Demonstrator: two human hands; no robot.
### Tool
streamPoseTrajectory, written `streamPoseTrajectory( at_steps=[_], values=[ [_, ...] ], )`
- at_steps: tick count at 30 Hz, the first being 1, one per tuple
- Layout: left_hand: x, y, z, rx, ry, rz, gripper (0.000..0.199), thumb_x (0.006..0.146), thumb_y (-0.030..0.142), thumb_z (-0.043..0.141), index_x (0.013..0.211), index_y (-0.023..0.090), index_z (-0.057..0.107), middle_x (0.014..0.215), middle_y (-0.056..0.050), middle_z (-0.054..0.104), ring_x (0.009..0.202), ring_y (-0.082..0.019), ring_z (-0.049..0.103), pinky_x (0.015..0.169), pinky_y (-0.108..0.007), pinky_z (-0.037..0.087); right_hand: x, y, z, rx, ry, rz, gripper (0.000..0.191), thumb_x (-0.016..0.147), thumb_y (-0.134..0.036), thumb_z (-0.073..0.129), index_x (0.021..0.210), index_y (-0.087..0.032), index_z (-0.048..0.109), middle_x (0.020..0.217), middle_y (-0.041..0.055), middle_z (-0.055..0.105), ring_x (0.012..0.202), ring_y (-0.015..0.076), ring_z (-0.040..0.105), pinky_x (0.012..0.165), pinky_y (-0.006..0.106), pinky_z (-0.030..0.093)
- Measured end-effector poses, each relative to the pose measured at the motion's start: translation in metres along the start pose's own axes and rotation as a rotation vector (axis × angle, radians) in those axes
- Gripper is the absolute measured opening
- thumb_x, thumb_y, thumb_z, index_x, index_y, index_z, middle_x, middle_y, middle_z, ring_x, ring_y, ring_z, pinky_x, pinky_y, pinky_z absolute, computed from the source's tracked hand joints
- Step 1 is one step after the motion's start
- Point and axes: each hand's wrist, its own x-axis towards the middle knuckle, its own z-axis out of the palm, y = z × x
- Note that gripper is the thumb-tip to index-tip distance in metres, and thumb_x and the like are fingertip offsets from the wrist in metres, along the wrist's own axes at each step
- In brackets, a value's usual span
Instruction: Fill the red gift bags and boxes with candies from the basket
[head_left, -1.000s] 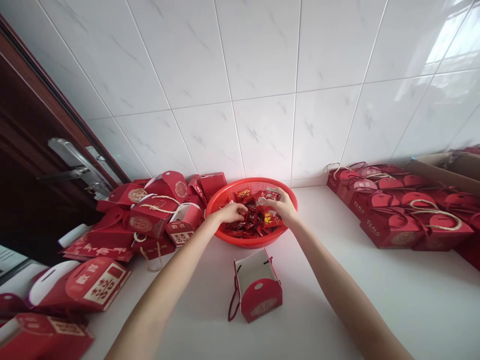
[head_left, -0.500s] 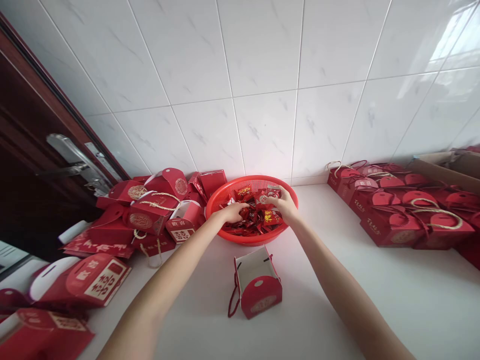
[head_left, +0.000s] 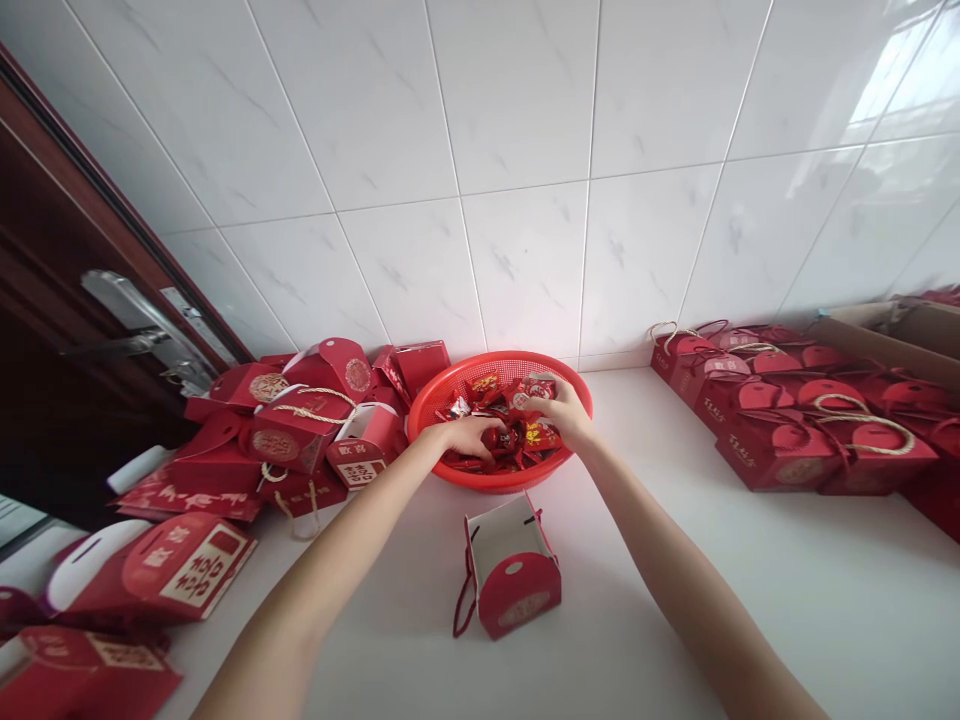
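While the left hand (head_left: pixel 469 437) and right hand (head_left: pixel 559 412) touch sweets (head_left: pixel 534 435) in a basket (head_left: pixel 499 358), neither grip shows clearly.

Bright, even light | glare on wall tiles (head_left: pixel 885 90) (upper right) | edges warped

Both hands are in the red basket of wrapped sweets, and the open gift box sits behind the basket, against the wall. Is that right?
No: the open gift box sits on the near side of the basket, not behind it, as the head view shows. The left hand and right hand are among the wrapped sweets, as you said.
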Motion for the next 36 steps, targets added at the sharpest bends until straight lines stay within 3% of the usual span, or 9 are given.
streamPoseTrajectory(
  at_steps=[7, 16, 21, 24, 27, 31, 36],
  values=[
    [0.002, 0.000, 0.003, -0.095, 0.066, 0.101, 0.030, 0.084, 0.041, 0.061, 0.104, 0.021, 0.071, 0.112, -0.006, 0.072, 0.101, -0.024, 0.065, 0.088, -0.028, 0.047, 0.003, 0.005, 0.000, 0.016, 0.016, -0.011, 0.042, 0.053, -0.024, 0.074, 0.093, -0.020, 0.063, 0.076, -0.0003, 0.069, 0.071, 0.0192, 0.065, 0.058, 0.028, 0.052],
    [0.000, 0.000, 0.003, -0.161, 0.153, 0.145, 0.043, 0.088, 0.055, 0.052, 0.098, 0.018, 0.070, 0.099, -0.005, 0.073, 0.094, -0.025, 0.066, 0.084, -0.031, 0.047, 0.004, 0.007, -0.001, 0.025, 0.032, -0.022, 0.039, 0.055, -0.024, 0.074, 0.092, -0.019, 0.064, 0.079, 0.0002, 0.070, 0.072, 0.0186, 0.065, 0.058, 0.027, 0.053],
    [0.001, -0.003, 0.002, -0.283, 0.402, 0.113, 0.047, 0.087, 0.055, 0.055, 0.114, 0.018, 0.068, 0.114, -0.009, 0.073, 0.103, -0.029, 0.067, 0.091, -0.038, 0.050, 0.004, 0.007, -0.001, 0.059, 0.030, -0.057, 0.027, 0.057, -0.025, 0.074, 0.083, -0.020, 0.066, 0.076, 0.0005, 0.070, 0.073, 0.0194, 0.067, 0.064, 0.029, 0.055],
    [0.001, -0.004, 0.001, -0.347, 0.586, 0.193, 0.047, 0.088, 0.052, 0.056, 0.117, 0.017, 0.068, 0.125, -0.011, 0.070, 0.117, -0.029, 0.063, 0.101, -0.041, 0.048, 0.005, 0.008, 0.001, 0.103, 0.083, -0.063, 0.030, 0.059, -0.028, 0.075, 0.085, -0.019, 0.065, 0.081, 0.0014, 0.071, 0.077, 0.0209, 0.068, 0.068, 0.032, 0.057],
    [0.000, -0.002, 0.000, -0.359, 0.694, 0.306, 0.041, 0.087, 0.048, 0.059, 0.113, 0.018, 0.070, 0.124, -0.010, 0.071, 0.123, -0.028, 0.060, 0.107, -0.041, 0.045, 0.006, 0.009, 0.001, 0.091, 0.127, -0.065, 0.031, 0.059, -0.030, 0.074, 0.087, -0.019, 0.063, 0.083, 0.0018, 0.070, 0.079, 0.0213, 0.068, 0.070, 0.033, 0.058],
    [-0.002, 0.003, 0.000, -0.345, 0.710, 0.365, 0.035, 0.086, 0.046, 0.061, 0.106, 0.019, 0.073, 0.118, -0.009, 0.073, 0.116, -0.026, 0.065, 0.105, -0.040, 0.048, 0.006, 0.011, -0.001, 0.081, 0.022, -0.051, 0.028, 0.060, -0.029, 0.073, 0.082, -0.019, 0.061, 0.083, 0.0018, 0.068, 0.080, 0.0203, 0.066, 0.072, 0.035, 0.059],
    [-0.004, 0.006, 0.000, -0.372, 0.702, 0.327, 0.038, 0.084, 0.048, 0.064, 0.105, 0.019, 0.074, 0.115, -0.009, 0.075, 0.110, -0.026, 0.068, 0.100, -0.040, 0.052, 0.006, 0.009, -0.001, 0.051, -0.026, -0.003, 0.027, 0.058, -0.025, 0.075, 0.080, -0.019, 0.059, 0.080, 0.0004, 0.067, 0.076, 0.0185, 0.065, 0.068, 0.032, 0.059]
  ],
)
